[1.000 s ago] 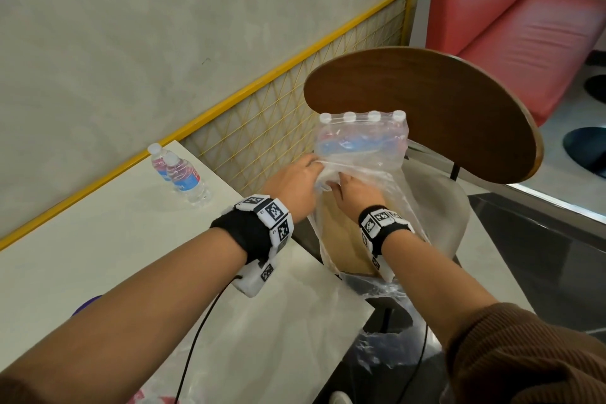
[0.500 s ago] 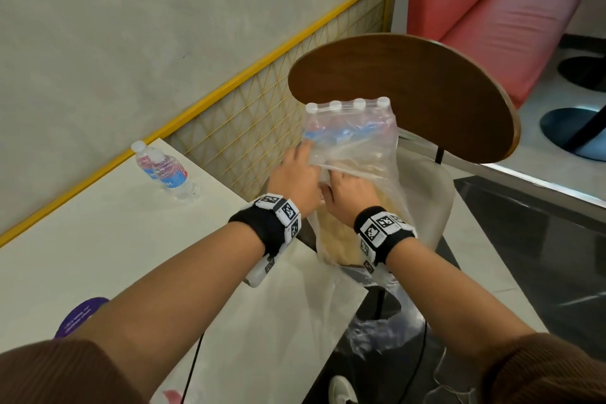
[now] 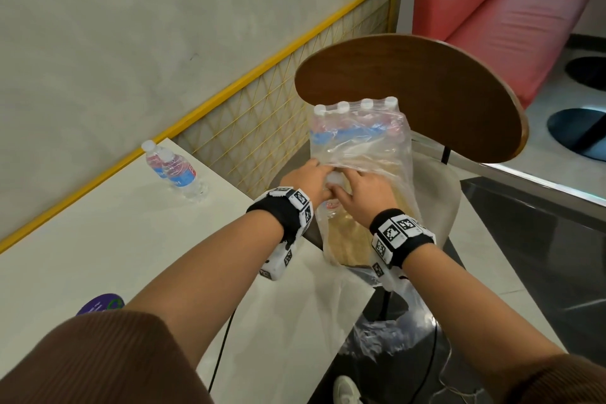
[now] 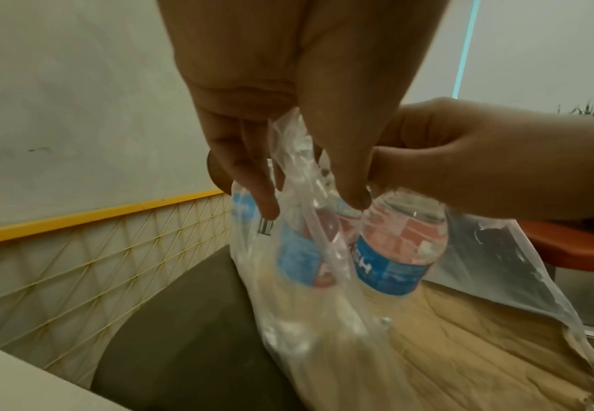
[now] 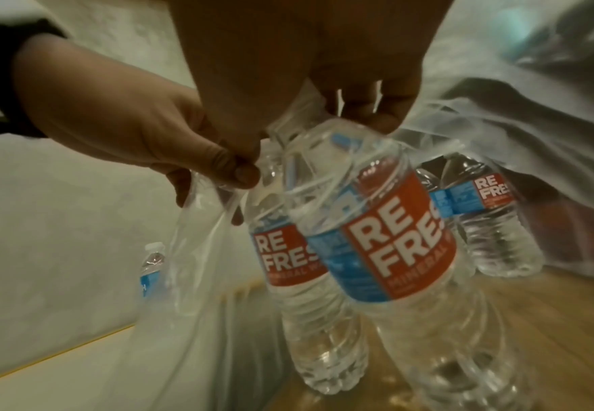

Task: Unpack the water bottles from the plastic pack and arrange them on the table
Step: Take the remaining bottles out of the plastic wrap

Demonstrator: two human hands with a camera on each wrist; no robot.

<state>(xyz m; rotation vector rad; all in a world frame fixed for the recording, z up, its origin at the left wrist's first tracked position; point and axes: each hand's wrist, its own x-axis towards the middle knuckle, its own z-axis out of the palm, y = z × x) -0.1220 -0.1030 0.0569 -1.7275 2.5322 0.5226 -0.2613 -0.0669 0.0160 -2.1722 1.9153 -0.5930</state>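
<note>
— Both hands are gripping at the torn mouth of the plastic pack [image 3: 360, 154], is that right?

— Yes. In the left wrist view, the left hand [image 3: 306, 182] is pinching a twisted strip of the clear film [image 4: 299, 178] between thumb and fingers. Beside it, the right hand [image 3: 364, 193] is curling its fingers around the top of a water bottle [image 5: 380, 242] that is hanging from them, wrapped in loose film.

— Where is the pack sitting?

— It is standing on the seat of a chair [image 3: 436, 88] with a rounded wooden back, just past the table's corner. Four white caps [image 3: 354, 105] are showing in a row at its far end, tight under the wrap. More bottles are lying inside on a cardboard tray [image 5: 552, 328]; a second bottle [image 5: 288, 250] with the same red and blue label is hanging right next to the held one.

— Anything unpacked yet?

— Two bottles [image 3: 177, 170] are standing upright, touching each other, at the far edge of the white table [image 3: 98, 239], near the yellow mesh railing [image 3: 255, 115].

— And around that?

— A purple disc [image 3: 100, 303] is peeking out by the left sleeve, and crumpled film [image 3: 387, 334] is lying on the floor under the chair. A red bench [image 3: 492, 3] is standing behind.
</note>
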